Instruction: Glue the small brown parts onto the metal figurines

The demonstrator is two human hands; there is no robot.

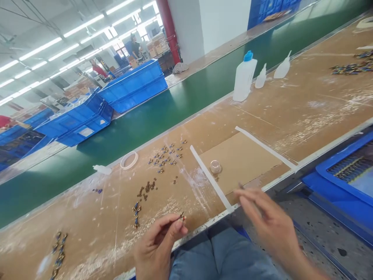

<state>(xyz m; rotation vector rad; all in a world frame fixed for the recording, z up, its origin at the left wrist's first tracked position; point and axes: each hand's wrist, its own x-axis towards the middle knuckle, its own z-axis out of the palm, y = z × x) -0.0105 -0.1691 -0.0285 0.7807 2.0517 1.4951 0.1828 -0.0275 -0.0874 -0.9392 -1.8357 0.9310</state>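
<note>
Near the table's front edge, my left hand (163,243) pinches a small dark part (182,215) between thumb and fingertips. My right hand (266,221) is to the right, over the front edge, its thumb and fingers closed together around a thin dark tip too blurred to name. A small clear round cup (215,167) stands on a cardboard sheet (250,155) fixed with white tape strips. Small brown round pieces (148,187) lie loose on the table, with several blue and brass parts (166,155) behind them and more (136,214) in a short row nearer me.
A tape roll (129,160) and a small white bottle (102,169) lie at the back left. Larger white bottles (244,77) stand at the back right. Behind runs a green belt (186,93) with blue crates (134,85). A blue tray (326,175) is at the right.
</note>
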